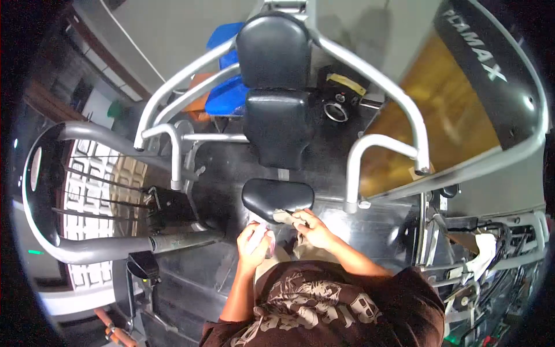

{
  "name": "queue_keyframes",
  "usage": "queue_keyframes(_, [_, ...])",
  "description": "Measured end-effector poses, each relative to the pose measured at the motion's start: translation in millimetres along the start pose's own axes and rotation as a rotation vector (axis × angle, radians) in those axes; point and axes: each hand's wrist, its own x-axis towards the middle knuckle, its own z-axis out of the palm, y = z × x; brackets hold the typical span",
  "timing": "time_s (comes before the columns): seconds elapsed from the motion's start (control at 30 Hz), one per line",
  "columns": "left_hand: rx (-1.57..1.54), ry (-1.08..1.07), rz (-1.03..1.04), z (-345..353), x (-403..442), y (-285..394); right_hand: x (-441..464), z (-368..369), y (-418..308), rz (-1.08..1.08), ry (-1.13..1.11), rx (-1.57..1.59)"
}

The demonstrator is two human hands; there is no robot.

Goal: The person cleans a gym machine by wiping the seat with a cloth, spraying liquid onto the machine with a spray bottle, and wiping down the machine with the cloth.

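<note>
My left hand is wrapped round a small clear bottle with a pinkish tint, mostly hidden by the fingers. In my right hand is a beige cloth, pinched by the fingers at the near edge of the black padded seat. Whether the cloth presses on the seat or hangs just over it, I cannot tell. Beyond the seat rise a lower back pad and an upper back pad, both black and upright.
Silver tubular arms curve round the seat on both sides. To the left stands a grey-framed machine with cables. A large panel lettered "PLAMAX" is at the right. Behind the pads are a blue chair and a black speaker.
</note>
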Motion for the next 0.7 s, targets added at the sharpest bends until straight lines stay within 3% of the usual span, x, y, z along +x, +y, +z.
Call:
queue_keyframes(0.1, [0.163,-0.062,0.169,-7,-15,4,-38,-3,-36,0.011,-0.007,0.058])
queue_keyframes(0.2, [0.196,-0.104,0.196,-7,-25,22,-75,-6,-53,-0.193,0.106,0.163])
queue_keyframes(0.23, [0.181,-0.115,0.183,-7,-29,27,-84,-9,-53,-0.258,0.093,0.363])
queue_keyframes(0.33, [0.137,-0.149,0.166,-10,-48,41,-119,-15,-59,-0.141,0.067,0.959])
queue_keyframes(0.43, [0.086,-0.171,0.146,-14,-62,47,-141,-12,-67,-0.162,0.075,1.318])
queue_keyframes(0.7, [0.05,-0.36,0.101,-20,-95,45,-189,27,-46,-0.195,-0.042,1.477])
